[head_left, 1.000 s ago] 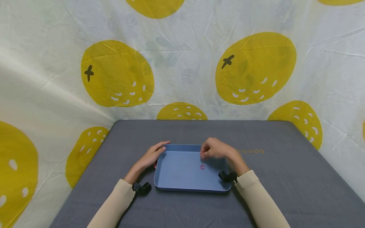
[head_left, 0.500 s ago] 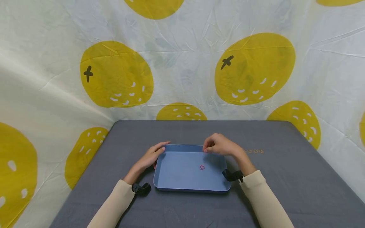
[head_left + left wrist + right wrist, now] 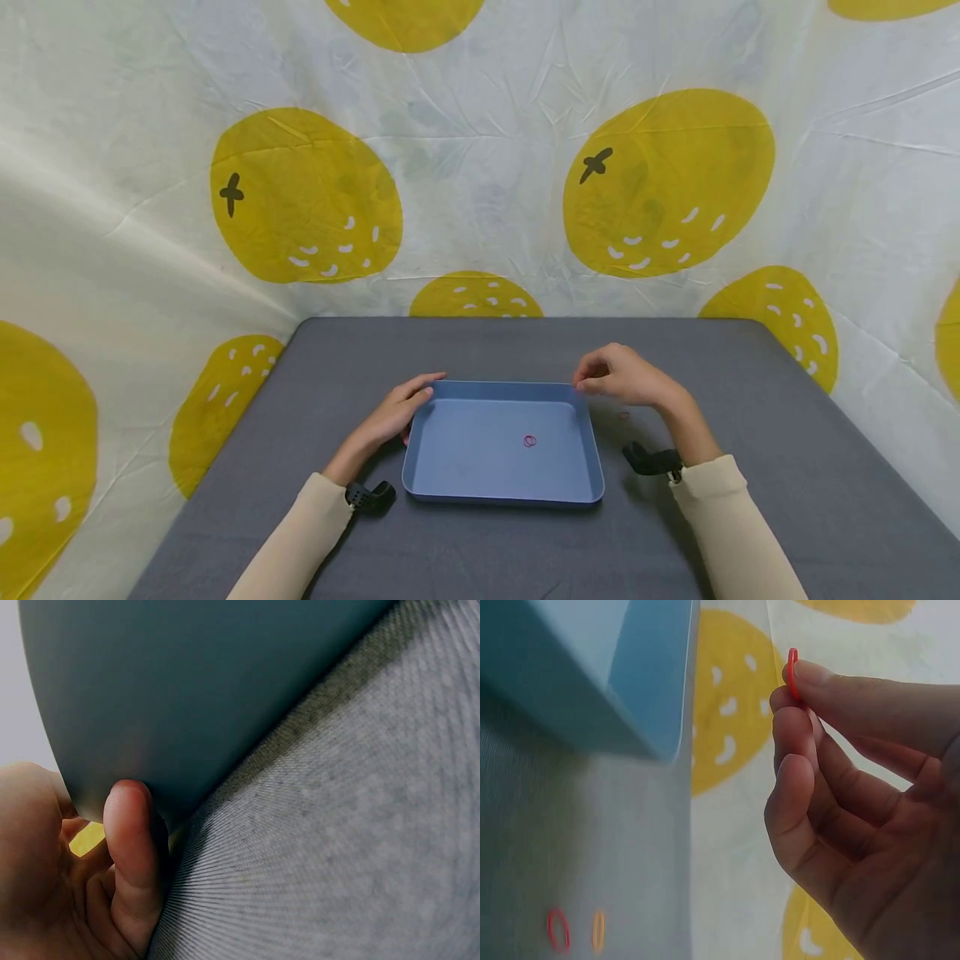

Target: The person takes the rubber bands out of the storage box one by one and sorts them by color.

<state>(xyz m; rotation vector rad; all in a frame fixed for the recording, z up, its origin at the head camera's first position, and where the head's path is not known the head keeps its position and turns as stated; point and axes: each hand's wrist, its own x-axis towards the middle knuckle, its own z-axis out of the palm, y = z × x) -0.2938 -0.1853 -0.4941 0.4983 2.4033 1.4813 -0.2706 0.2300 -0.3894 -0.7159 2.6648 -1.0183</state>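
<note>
A blue tray [image 3: 487, 467] lies on the grey table. Its far left corner is gripped by my left hand [image 3: 395, 414], with the thumb at the rim; the left wrist view shows a curled finger [image 3: 129, 840] against the outer wall. Inside the tray, right of the middle, lie red rubber bands [image 3: 530, 442], apparently overlapping. At the far right corner is my right hand [image 3: 618, 375], pinching a red rubber band [image 3: 793, 671] between thumb and fingertips. The other fingers of that hand are loosely curled.
On the cloth right of the tray lies another red rubber band [image 3: 624, 415]. An orange rubber band [image 3: 598, 931] sits beside it in the right wrist view. Behind the table [image 3: 465, 342] hangs a white curtain [image 3: 480, 192] with yellow fruit prints.
My right hand has moved right and away from over the tray to its far right corner. The row of orange bands is now hidden behind that hand and forearm. My left hand stays put.
</note>
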